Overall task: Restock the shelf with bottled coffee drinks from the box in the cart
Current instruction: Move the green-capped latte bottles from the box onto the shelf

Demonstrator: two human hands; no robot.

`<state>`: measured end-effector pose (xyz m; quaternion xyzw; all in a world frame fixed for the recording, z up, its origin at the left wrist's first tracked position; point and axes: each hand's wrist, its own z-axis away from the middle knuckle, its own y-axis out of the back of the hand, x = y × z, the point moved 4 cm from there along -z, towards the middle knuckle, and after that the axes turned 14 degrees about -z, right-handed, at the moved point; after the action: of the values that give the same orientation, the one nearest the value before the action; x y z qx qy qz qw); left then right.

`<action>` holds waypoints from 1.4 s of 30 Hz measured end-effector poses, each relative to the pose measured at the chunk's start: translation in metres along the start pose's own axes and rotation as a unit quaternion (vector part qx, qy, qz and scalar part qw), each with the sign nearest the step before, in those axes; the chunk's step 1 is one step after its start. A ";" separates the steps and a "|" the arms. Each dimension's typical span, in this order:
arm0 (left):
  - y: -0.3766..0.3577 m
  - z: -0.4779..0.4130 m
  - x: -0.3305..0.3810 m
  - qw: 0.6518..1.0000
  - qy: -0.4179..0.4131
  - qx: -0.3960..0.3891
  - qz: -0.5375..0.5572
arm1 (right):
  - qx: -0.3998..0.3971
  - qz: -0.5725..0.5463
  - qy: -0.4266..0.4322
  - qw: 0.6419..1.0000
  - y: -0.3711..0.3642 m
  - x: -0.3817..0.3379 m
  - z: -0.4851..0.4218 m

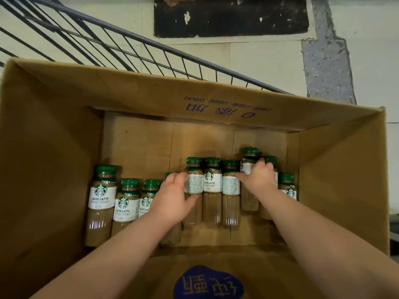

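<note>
We have both hands down in the box point(336, 182), which sits in the wire cart point(138, 43). Our left hand point(172, 196) grips the bottle with fine print point(194, 186) in the middle of the row, thumb across its front. Our right hand point(260, 180) curls round the raised bottle point(249, 157) near the right wall. The other bottles point(127, 199) stand along the near side. The far half of the floor is open cardboard, with high walls all around.

The cardboard box point(54, 169) is plain brown with violet-blue print on its flaps. Inside it, the coffee bottles point(212, 190) show tan liquid, green caps and white labels with green logos. Beyond the box, the wire cart point(151, 42) is grey and the floor point(259, 61) cream with a black patch point(226, 16).
</note>
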<state>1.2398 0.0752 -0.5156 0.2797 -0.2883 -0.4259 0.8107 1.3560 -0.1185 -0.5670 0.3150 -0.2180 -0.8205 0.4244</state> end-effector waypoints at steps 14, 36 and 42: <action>-0.015 -0.057 0.007 0.970 0.110 -0.050 -0.213 | 0.042 -0.050 0.034 0.997 0.007 0.013 -0.012; 0.019 0.023 0.023 0.986 0.007 -0.022 0.168 | -0.064 -0.328 0.055 0.941 0.033 0.020 0.067; 0.052 0.042 0.032 0.979 -0.015 0.014 0.203 | -0.058 -0.363 0.056 0.928 0.050 0.006 0.107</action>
<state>1.2531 0.0641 -0.4430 0.2199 -0.3573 -0.2530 0.8718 1.3064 -0.1413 -0.4620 0.3927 -0.0170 -0.9108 0.1262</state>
